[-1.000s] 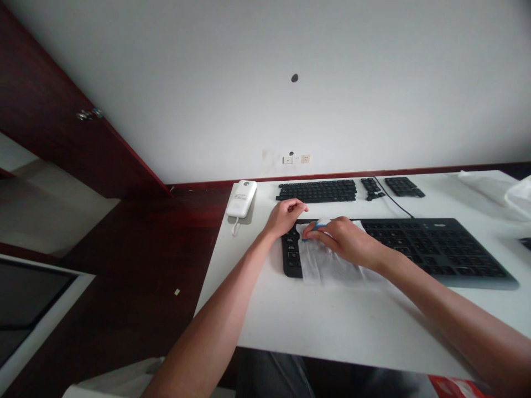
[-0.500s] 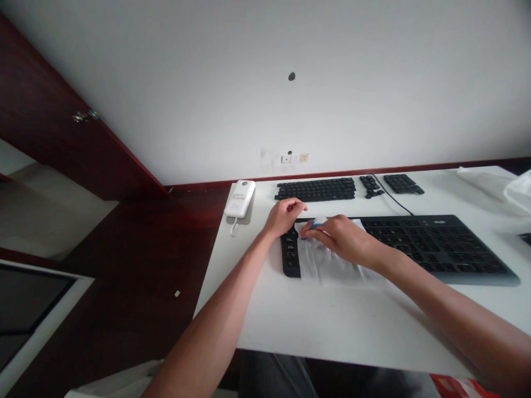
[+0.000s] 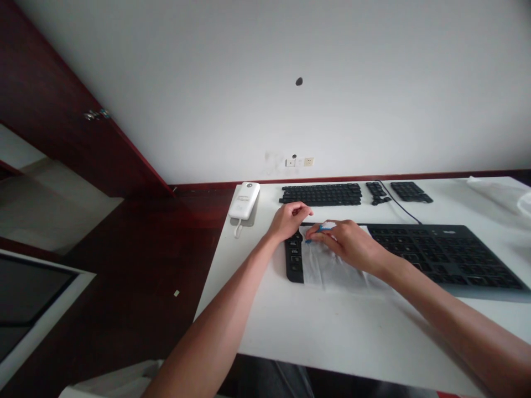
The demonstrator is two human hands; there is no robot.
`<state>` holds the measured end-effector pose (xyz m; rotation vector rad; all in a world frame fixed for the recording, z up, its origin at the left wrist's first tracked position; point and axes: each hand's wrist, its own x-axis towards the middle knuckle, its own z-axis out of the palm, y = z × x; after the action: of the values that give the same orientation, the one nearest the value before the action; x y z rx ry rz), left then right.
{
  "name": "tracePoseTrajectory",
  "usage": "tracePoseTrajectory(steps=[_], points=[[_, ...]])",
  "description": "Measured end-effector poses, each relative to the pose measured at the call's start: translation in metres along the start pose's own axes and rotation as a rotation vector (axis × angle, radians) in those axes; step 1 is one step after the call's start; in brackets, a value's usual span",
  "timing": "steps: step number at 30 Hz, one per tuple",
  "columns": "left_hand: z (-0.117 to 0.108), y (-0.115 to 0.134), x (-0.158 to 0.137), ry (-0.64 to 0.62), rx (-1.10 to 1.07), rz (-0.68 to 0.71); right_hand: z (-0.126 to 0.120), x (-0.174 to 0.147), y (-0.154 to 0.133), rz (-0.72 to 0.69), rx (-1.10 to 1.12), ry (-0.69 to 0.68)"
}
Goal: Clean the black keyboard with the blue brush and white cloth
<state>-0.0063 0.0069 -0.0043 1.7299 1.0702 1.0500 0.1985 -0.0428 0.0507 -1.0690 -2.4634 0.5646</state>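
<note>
A black keyboard lies on the white table, its keys bared to the frame in places. Over its left part is spread a wrinkled white cloth. My right hand pinches a small blue-and-white tool, a blue end of which shows low at the fingertips, against the cloth. Its exact kind is mostly hidden by the fingers. At the keyboard's upper left corner rests my left hand, fingers curled in, with nothing visible in them.
Behind the keyboard lie black keycaps in groups: a large block, a small cluster and a number-pad block. A cable runs back between them. A white power bank sits left, a translucent plastic bag right.
The whole view has shifted slightly, so the table sits a little lower and further right. Both hands keep nearly the same places on the keyboard.
</note>
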Motion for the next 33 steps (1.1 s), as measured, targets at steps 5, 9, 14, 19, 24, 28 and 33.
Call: tracePoseTrajectory(steps=[5,9,14,19,24,28,33], points=[[0.0,0.003,0.0,0.015,0.023,-0.002,-0.006,-0.001,0.001,-0.047,0.072,-0.099],[0.0,0.002,0.0,0.02,0.008,-0.014,-0.008,-0.002,0.002,-0.012,0.065,0.039],[0.0,-0.001,0.002,0.047,-0.103,-0.018,0.0,0.002,0.006,-0.038,0.009,0.045],[-0.001,0.0,0.003,0.053,-0.161,-0.029,0.004,0.004,0.009,0.005,-0.059,0.025],[-0.001,0.0,0.004,0.052,-0.146,-0.029,0.002,0.004,0.003,-0.009,-0.046,-0.038],[0.0,-0.001,0.003,0.042,-0.139,-0.035,0.005,0.004,0.002,0.016,-0.061,0.058],[0.0,0.001,0.003,0.049,-0.147,-0.041,0.005,0.002,0.003,-0.002,-0.058,0.005]])
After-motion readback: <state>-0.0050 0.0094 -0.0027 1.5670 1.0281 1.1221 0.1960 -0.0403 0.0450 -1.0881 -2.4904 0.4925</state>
